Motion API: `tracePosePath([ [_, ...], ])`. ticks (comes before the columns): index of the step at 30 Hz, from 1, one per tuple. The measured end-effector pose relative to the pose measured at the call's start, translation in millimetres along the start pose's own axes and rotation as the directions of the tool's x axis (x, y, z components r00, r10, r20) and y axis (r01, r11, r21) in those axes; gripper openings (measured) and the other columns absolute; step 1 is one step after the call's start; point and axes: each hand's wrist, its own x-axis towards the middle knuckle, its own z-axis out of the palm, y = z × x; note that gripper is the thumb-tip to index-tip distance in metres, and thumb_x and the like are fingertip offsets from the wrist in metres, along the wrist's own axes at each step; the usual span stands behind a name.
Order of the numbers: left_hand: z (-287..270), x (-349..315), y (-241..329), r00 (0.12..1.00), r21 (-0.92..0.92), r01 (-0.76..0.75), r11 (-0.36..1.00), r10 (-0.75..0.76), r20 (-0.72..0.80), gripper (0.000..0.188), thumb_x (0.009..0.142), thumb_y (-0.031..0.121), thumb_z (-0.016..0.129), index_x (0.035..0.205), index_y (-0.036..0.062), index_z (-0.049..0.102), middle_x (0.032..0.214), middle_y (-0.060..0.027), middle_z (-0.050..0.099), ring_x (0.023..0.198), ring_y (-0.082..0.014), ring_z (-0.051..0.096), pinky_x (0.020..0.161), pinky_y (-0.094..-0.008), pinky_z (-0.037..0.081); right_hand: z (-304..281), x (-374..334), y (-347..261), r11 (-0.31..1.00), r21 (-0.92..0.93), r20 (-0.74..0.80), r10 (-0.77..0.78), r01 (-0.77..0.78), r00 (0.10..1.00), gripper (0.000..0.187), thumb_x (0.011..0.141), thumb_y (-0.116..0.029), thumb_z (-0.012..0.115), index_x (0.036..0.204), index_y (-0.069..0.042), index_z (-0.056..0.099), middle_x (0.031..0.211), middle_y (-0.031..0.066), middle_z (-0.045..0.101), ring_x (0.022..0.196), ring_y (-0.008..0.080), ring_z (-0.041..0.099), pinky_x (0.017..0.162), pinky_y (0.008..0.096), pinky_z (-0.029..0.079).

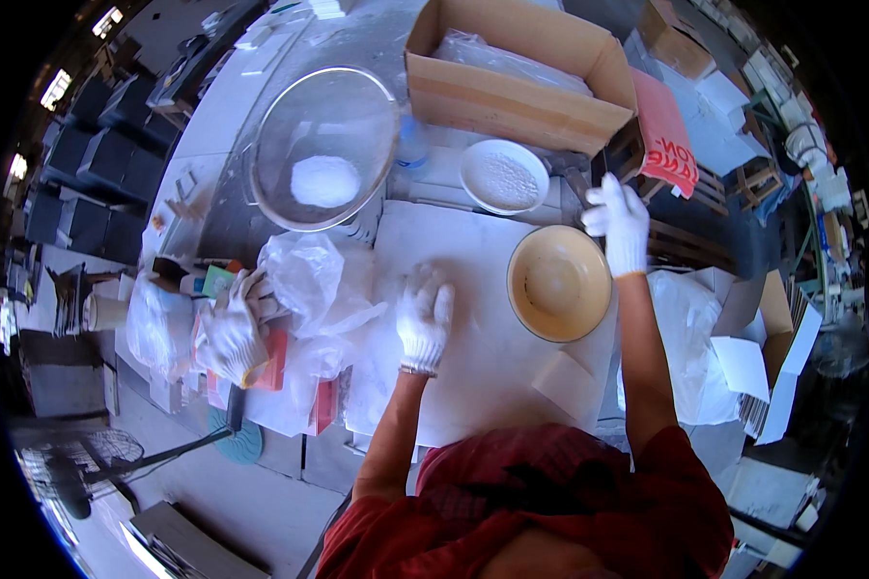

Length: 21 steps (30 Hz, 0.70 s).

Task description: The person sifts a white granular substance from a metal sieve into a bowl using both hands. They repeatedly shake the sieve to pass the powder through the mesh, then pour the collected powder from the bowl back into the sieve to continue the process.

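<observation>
My left hand (pixel 424 323), in a white knit glove, is over the white work surface (pixel 473 376), its fingers loosely apart and nothing visible in them. My right hand (pixel 616 222), gloved alike, is raised beside the far right rim of a yellowish bowl (pixel 556 289). Its fingers are partly bent and apart, and I see nothing held in them. A dark tool-like piece (pixel 577 183) lies just left of those fingers; its kind is unclear. Beyond the yellowish bowl, a white bowl (pixel 504 178) contains pale granules. A large round sieve (pixel 261 183) with white powder (pixel 325 181) stands at the far left.
A long cardboard box (pixel 521 111) with plastic inside stands at the back. Crumpled plastic bags (pixel 304 280) and spare gloves (pixel 232 328) are to the left. Pinkish-red sheeting (pixel 664 135) hangs at the far right, above folded cartons (pixel 763 367). A fan (pixel 68 463) stands lower left.
</observation>
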Motion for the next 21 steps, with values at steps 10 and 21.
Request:
tracePosePath([
  [10,84,181,-10,0.862,0.499,0.058,0.865,-0.296,0.413,0.051,0.100,0.055,0.060,0.109,0.0112,0.083,0.107,-0.0201,0.079,0.102,-0.0423,0.075,0.090,-0.0520,0.058,-127,-118,66,0.787,-0.608,-0.163,-0.252,0.105,0.954,0.028,0.108,-0.027,0.066,0.110,0.000,0.073,0.091,0.0030,0.070,0.075,0.0076,0.058,0.070,0.0266,0.051],
  [21,162,224,-76,0.779,0.498,-0.043,0.866,-0.283,0.560,0.040,0.094,0.044,0.068,0.105,0.0090,0.084,0.111,-0.0200,0.079,0.102,-0.0417,0.076,0.091,-0.0482,0.060,-119,-141,108,0.926,-0.338,-0.250,0.084,-0.169,0.964,0.028,0.108,-0.026,0.068,0.126,-0.005,0.073,0.098,-0.0020,0.068,0.076,0.0033,0.058,0.064,0.0222,0.047],
])
